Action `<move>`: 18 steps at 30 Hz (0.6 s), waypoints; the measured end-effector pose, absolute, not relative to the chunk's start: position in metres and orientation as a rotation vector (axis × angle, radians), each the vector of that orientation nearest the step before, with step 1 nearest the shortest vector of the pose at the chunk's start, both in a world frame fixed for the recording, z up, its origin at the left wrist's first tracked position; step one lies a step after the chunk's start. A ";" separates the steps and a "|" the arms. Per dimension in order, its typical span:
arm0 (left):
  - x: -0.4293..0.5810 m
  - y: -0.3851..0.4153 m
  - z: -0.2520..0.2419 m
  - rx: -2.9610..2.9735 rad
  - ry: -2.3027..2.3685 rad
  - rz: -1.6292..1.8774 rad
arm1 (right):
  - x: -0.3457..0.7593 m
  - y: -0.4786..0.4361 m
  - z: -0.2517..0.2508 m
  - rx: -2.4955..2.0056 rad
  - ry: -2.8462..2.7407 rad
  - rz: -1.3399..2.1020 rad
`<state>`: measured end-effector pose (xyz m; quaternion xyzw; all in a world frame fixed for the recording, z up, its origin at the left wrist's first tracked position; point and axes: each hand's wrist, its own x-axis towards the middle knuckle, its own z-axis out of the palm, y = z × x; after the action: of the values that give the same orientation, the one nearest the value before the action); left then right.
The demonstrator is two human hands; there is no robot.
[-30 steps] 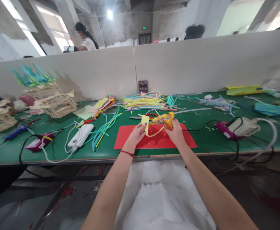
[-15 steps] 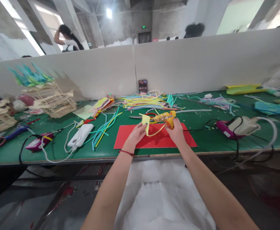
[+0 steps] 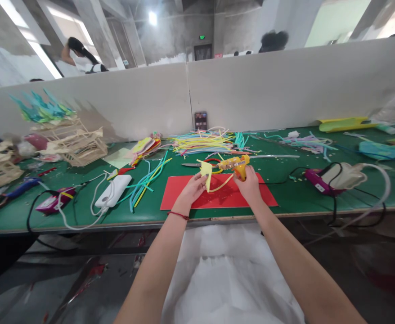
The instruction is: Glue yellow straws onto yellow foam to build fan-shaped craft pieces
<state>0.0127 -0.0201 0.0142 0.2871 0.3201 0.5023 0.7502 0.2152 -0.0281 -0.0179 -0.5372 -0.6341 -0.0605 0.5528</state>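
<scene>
Clock centred on red board (image 3: 226, 199), 12 = far. Board lies flat on green bench (image 3: 180, 216). Left hand (image 3: 194, 189) at 9, fingers pinched on yellow piece (image 3: 206, 169) at 11; thin yellow strip (image 3: 222, 186) curves from it toward 2. Right hand (image 3: 249, 183) at 2–3, fingers wrapped round yellow glue gun (image 3: 240, 169) at 1; nozzle toward 9, just beside piece, contact unclear. Scissors (image 3: 191, 165) at 11, past board. Strip pile (image 3: 204, 144) at 12, phone (image 3: 200, 120) beyond, by partition (image 3: 143, 99).
</scene>
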 end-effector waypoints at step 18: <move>0.013 -0.024 0.017 0.663 0.705 1.063 | 0.216 -0.029 -0.015 -1.285 -1.443 -0.089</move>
<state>0.0134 -0.0243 0.0173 0.3035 0.3230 0.4871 0.7525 0.2162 -0.0290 -0.0150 -0.5468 -0.6142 -0.0377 0.5678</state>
